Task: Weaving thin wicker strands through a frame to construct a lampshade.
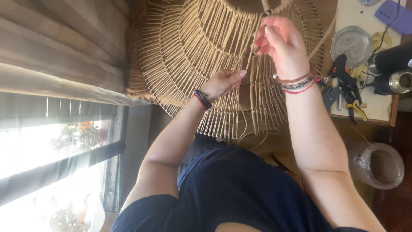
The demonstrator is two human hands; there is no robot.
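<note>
A large round lampshade frame [193,47] wrapped in tan jute cord fills the upper middle of the view, tilted toward me. My right hand [277,41] is raised near its top ring, fingers pinched on a strand of the tan cord [253,56]. My left hand [223,81] rests lower on the woven strands, fingers curled and touching the frame's wrapped wires. Both wrists wear bracelets. Loose cord ends [249,135] hang below the frame's lower edge, over my lap.
A table [377,111] at the right holds pliers with yellow handles [356,109], a black clamp [341,64], a silver dish [351,42], dark cylinders and a purple object [392,15]. A clear plastic container [377,165] sits lower right. Curtain and bright window are at the left.
</note>
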